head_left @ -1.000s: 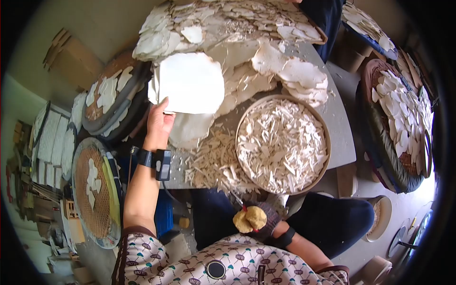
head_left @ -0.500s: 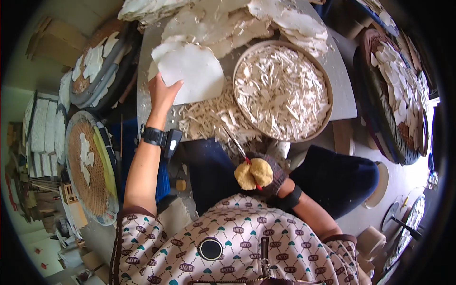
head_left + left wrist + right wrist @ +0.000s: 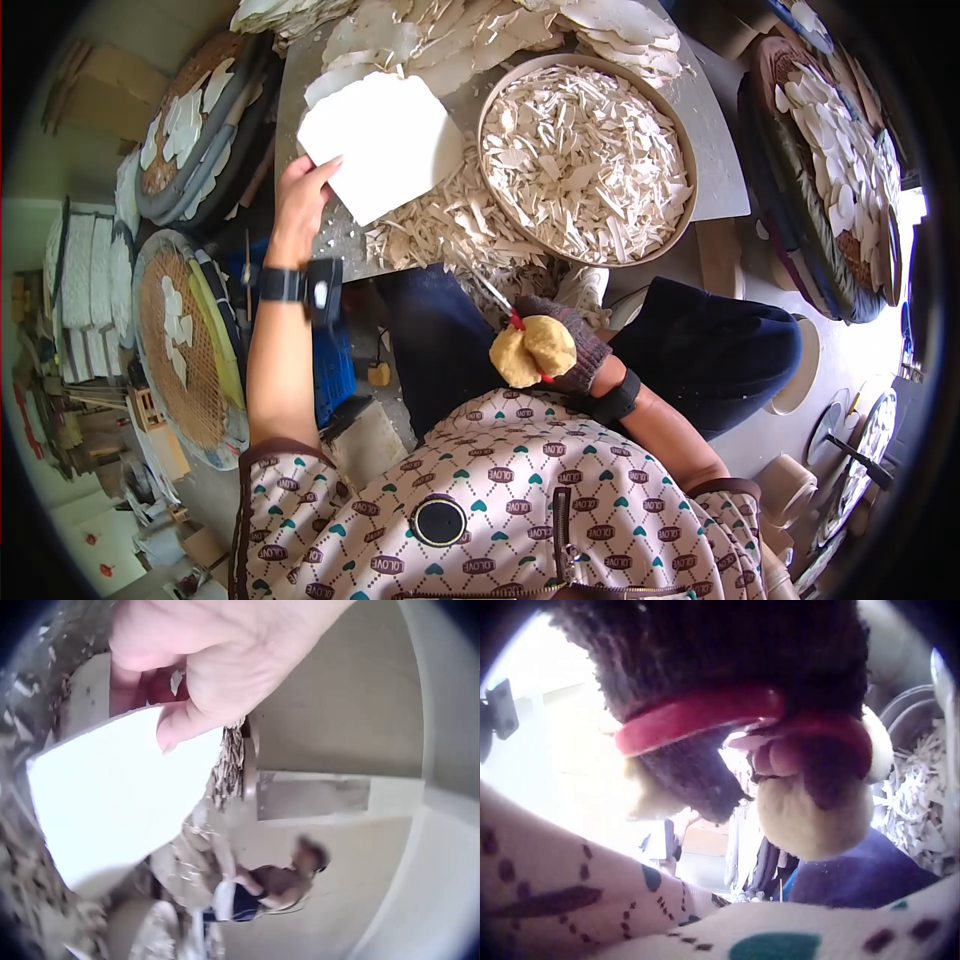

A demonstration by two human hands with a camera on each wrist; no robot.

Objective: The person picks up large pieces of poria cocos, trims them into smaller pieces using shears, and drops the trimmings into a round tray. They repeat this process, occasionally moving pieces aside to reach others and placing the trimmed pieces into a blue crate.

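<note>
My left hand (image 3: 302,205) pinches the near-left edge of a flat white sheet (image 3: 385,145) between thumb and fingers, over the table's left part. In the left wrist view the thumb of the hand (image 3: 210,660) lies on the face of the sheet (image 3: 112,787). Gloved, my right hand (image 3: 572,345) grips red-handled scissors (image 3: 517,320) above the lap, blades pointing toward the table. Yellow padding (image 3: 533,350) wraps the handles. The right wrist view shows the dark glove (image 3: 727,660) with fingers through the red handle loops (image 3: 705,718).
A round tray (image 3: 690,185) full of white strips stands on the table (image 3: 715,150), with loose trimmings (image 3: 440,230) to its left. Stacked pale sheets (image 3: 440,40) lie behind. Round racks (image 3: 195,340) stand at both sides. Another person (image 3: 277,885) appears in the left wrist view.
The left hand has brought the white sheet nearer the body and tilted it, now gripping it at the near-left edge. The head view has shifted toward the lap. The right hand still holds the scissors.
</note>
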